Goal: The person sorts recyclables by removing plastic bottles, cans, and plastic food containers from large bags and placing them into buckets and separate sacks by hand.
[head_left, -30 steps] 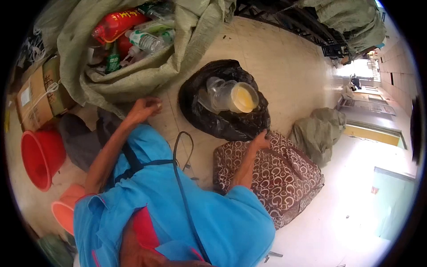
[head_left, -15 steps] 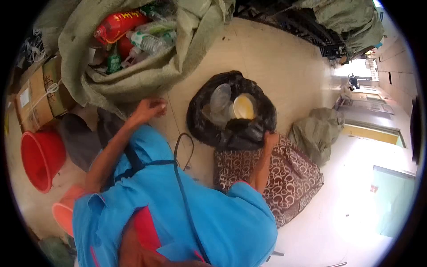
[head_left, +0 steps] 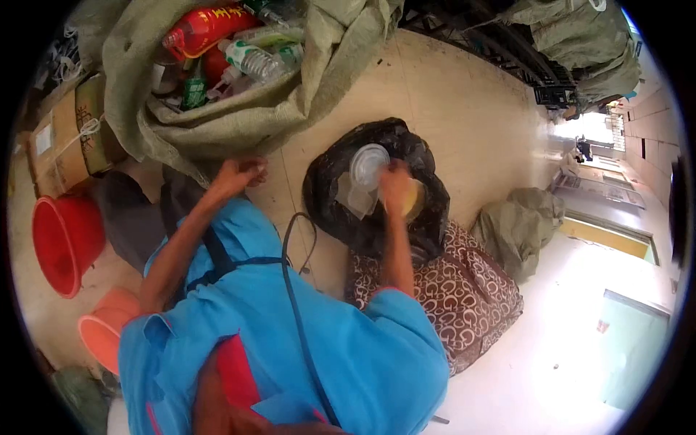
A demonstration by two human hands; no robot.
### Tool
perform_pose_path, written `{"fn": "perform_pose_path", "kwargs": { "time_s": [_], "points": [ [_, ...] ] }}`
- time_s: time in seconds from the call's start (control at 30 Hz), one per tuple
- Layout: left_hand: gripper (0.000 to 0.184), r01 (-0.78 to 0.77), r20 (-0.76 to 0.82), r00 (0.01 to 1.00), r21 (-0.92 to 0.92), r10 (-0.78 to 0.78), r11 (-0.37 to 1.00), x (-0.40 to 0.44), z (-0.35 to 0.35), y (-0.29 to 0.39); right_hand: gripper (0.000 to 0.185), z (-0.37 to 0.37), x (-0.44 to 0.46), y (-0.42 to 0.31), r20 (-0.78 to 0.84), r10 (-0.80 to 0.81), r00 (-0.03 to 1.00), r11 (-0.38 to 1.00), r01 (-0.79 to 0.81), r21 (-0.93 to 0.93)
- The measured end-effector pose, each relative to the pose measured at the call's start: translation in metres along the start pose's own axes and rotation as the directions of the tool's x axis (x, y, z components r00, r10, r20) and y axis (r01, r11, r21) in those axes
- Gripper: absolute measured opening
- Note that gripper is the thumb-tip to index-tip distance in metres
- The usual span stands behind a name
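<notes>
My right hand (head_left: 395, 190) reaches into a black plastic bag (head_left: 322, 192) on the floor, blurred by motion. It is over a pale yellow round container (head_left: 415, 201) and beside a clear round plastic container (head_left: 369, 165); whether its fingers hold either one is unclear. A translucent plastic piece (head_left: 357, 201) lies lower in the bag. My left hand (head_left: 243, 176) hovers with loosely bent fingers, nothing visible in them, just below the rim of a large green woven sack (head_left: 239, 129). Plastic bottles, including a red bottle (head_left: 206, 30) and a clear bottle (head_left: 254, 61), fill that sack.
A brown patterned bag (head_left: 467, 304) lies beside the black bag. Further right is a crumpled green sack (head_left: 518, 225). On the left are a red bucket (head_left: 67, 246), an orange bucket (head_left: 109, 326) and a tied cardboard box (head_left: 65, 138). A dark cord (head_left: 296, 312) hangs before me.
My right hand has left the black bag's edge and moved up and left into it, over the containers. The clear container has shifted slightly. My left hand has barely moved.
</notes>
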State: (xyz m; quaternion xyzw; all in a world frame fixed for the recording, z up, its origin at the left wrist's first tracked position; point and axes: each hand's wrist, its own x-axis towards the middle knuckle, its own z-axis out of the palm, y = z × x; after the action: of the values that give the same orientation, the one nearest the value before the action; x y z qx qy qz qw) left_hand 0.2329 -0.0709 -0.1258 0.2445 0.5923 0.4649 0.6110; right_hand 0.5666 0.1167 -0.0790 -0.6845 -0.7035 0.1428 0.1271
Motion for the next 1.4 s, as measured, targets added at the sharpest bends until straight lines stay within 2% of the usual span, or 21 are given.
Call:
{"fn": "perform_pose_path", "kwargs": {
  "time_s": [0.03, 0.07, 0.17, 0.23, 0.27, 0.33, 0.37, 0.43, 0.5, 0.57, 0.63, 0.9, 0.97, 1.0, 1.03, 1.1, 1.17, 1.2, 1.27, 1.33, 1.4],
  "points": [
    [0.032, -0.01, 0.019, 1.0, 0.013, 0.009, 1.0, 0.002, -0.001, -0.012, 0.04, 0.06, 0.008, 0.004, 0.14, -0.147, 0.979, 0.969, 0.171, -0.179],
    [0.032, -0.026, 0.034, 0.999, 0.025, 0.025, 0.999, 0.004, -0.004, -0.017, 0.055, 0.073, 0.001, -0.036, 0.376, -0.013, 0.926, 0.963, 0.112, -0.245],
    [0.031, 0.027, -0.016, 1.0, 0.007, -0.027, 1.0, -0.015, -0.001, 0.009, 0.06, 0.179, 0.009, 0.0, 0.289, -0.144, 0.946, 0.941, 0.221, -0.255],
    [0.029, 0.021, -0.059, 0.998, -0.015, -0.022, 1.0, -0.011, -0.007, 0.001, 0.054, 0.204, 0.016, 0.003, 0.199, -0.173, 0.965, 0.83, 0.252, -0.498],
    [0.028, 0.035, -0.087, 0.995, -0.044, -0.039, 0.998, -0.016, -0.006, -0.007, 0.054, 0.209, 0.011, 0.014, 0.211, -0.169, 0.963, 0.828, 0.255, -0.5],
    [0.028, 0.024, -0.097, 0.995, -0.054, -0.029, 0.998, -0.017, -0.005, -0.005, 0.046, 0.215, 0.021, 0.026, 0.264, -0.169, 0.95, 0.948, 0.23, -0.221],
    [0.028, 0.019, -0.106, 0.994, -0.063, -0.026, 0.998, -0.017, -0.005, -0.004, 0.046, 0.22, 0.027, 0.032, 0.265, -0.174, 0.948, 0.946, 0.236, -0.221],
    [0.028, 0.027, -0.082, 0.996, -0.043, -0.031, 0.999, -0.019, -0.009, -0.006, 0.038, 0.226, 0.035, 0.045, -0.022, -0.099, 0.995, 0.994, 0.1, 0.035],
    [0.028, 0.035, -0.038, 0.999, -0.012, -0.036, 0.999, -0.019, -0.01, -0.004, 0.032, 0.149, 0.044, -0.014, 0.004, -0.014, 1.0, 0.952, 0.012, 0.305],
    [0.028, 0.03, -0.09, 0.995, -0.059, -0.035, 0.998, -0.021, -0.007, 0.004, 0.034, 0.127, 0.067, -0.027, -0.265, -0.043, 0.963, 0.868, 0.168, 0.467],
    [0.028, 0.033, -0.078, 0.996, -0.032, -0.036, 0.999, -0.02, -0.007, 0.011, 0.037, 0.086, 0.074, -0.065, -0.411, -0.046, 0.911, 0.85, 0.252, 0.463],
    [0.03, -0.174, -0.124, 0.98, -0.133, 0.158, 0.976, -0.065, -0.023, 0.097, 0.042, 0.047, 0.075, -0.132, -0.407, 0.032, 0.913, 0.745, 0.25, 0.618],
    [0.03, -0.393, -0.223, 0.905, -0.108, 0.363, 0.913, -0.069, -0.038, 0.12, 0.045, 0.038, 0.09, -0.134, -0.404, 0.032, 0.914, 0.724, 0.258, 0.64],
    [0.03, -0.409, -0.273, 0.875, 0.03, 0.401, 0.912, -0.066, -0.049, 0.127, 0.048, 0.034, 0.101, -0.132, -0.217, -0.074, 0.973, 0.92, 0.15, 0.361],
    [0.03, -0.416, -0.284, 0.868, 0.031, 0.407, 0.909, -0.065, -0.053, 0.129, 0.051, 0.034, 0.109, -0.13, 0.001, -0.105, 0.994, 0.994, 0.105, 0.009],
    [0.032, -0.467, -0.31, 0.664, 0.539, 0.681, 0.701, -0.054, -0.066, 0.131, 0.058, 0.004, 0.095, -0.183, -0.011, -0.143, 0.99, 0.98, 0.143, 0.139],
    [0.044, -0.41, -0.251, 0.679, 0.65, 0.69, 0.64, -0.05, -0.074, 0.11, 0.054, -0.01, 0.071, -0.216, -0.221, -0.279, 0.934, 0.817, 0.352, 0.457],
    [0.051, -0.34, -0.156, 0.706, 0.781, 0.69, 0.524, -0.044, -0.078, 0.099, 0.049, -0.027, 0.049, -0.25, -0.11, -0.355, 0.928, 0.776, 0.358, 0.52],
    [0.07, -0.253, 0.001, 0.775, 0.917, 0.632, 0.309, -0.042, -0.088, 0.094, 0.048, -0.012, 0.025, -0.29, 0.105, -0.64, 0.761, 0.651, 0.464, 0.601],
    [0.068, -0.219, 0.017, 0.797, 0.939, 0.604, 0.263, -0.036, -0.098, 0.086, 0.053, 0.019, 0.018, -0.319, 0.123, -0.836, 0.535, 0.544, 0.776, 0.321],
    [0.066, -0.191, 0.034, 0.816, 0.958, 0.576, 0.215, -0.032, -0.107, 0.083, 0.06, 0.052, 0.028, -0.337, 0.275, -0.789, 0.55, 0.587, 0.806, 0.07]
  ]
}}
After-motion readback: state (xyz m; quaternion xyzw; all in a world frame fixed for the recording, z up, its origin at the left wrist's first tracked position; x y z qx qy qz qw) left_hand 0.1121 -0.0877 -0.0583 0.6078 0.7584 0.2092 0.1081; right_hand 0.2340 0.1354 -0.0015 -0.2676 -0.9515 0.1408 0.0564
